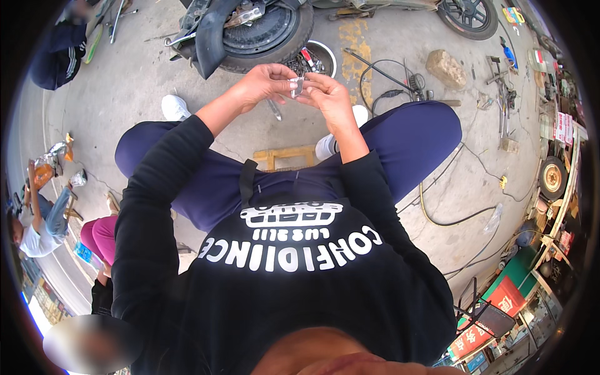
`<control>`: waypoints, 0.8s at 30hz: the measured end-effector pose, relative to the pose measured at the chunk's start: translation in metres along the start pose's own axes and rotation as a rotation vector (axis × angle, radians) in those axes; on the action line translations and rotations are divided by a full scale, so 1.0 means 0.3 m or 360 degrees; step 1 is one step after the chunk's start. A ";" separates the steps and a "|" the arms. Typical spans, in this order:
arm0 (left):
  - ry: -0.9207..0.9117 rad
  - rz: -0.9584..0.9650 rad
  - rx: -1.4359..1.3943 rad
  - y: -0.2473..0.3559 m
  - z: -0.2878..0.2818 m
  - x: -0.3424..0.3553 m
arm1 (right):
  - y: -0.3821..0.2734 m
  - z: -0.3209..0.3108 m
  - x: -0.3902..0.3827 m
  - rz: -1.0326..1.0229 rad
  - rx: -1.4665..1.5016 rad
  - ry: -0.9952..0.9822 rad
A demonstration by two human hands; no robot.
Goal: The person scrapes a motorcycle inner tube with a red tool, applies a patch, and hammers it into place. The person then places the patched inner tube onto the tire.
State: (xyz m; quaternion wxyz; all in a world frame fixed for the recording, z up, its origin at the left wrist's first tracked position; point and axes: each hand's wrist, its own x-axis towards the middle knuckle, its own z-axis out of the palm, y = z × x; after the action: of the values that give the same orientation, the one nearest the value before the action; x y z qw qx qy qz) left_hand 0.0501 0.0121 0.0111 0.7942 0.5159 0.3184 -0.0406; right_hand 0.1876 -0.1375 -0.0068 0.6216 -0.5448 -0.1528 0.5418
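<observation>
Centrally, a small piece of clear plastic [297, 87] is held at 12 o'clock, in front of a seated person by whom a black top and navy trousers are worn. It is pinched from the 9 o'clock side by the fingertips of the left hand [265, 85] and from the 3 o'clock side by those of the right hand [328, 95]. Whether anything is enclosed in the plastic cannot be told.

Just beyond the hands, also at 12 o'clock, a round basin with a pale rim [335, 60] is set on the concrete floor [219, 134]. Inside it, a red-and-white item [307, 56] can be seen among dark, jumbled metal pieces, too small to be identified singly. Part of the basin is hidden by the hands and by a large black wheel [265, 37] at 11 to 12 o'clock. Between 1 and 2 o'clock, a rough stone [445, 69] is seen.
</observation>
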 end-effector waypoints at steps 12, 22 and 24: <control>-0.0029 0.0181 0.0088 -0.008 0.012 -0.005 | -0.004 0.009 0.012 0.0164 0.0208 0.0106; -0.0136 0.0251 0.0125 -0.008 0.012 0.006 | 0.033 -0.032 0.029 0.0436 0.0771 -0.0074; -0.0093 0.0261 0.0134 -0.012 0.008 0.004 | 0.029 -0.022 0.025 0.0403 0.0577 -0.0030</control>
State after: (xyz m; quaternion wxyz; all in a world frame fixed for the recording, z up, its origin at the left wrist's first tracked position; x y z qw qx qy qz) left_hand 0.0508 0.0087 0.0081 0.7815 0.5717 0.2498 -0.0040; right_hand 0.1910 -0.1363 -0.0194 0.6348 -0.4339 0.0110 0.6393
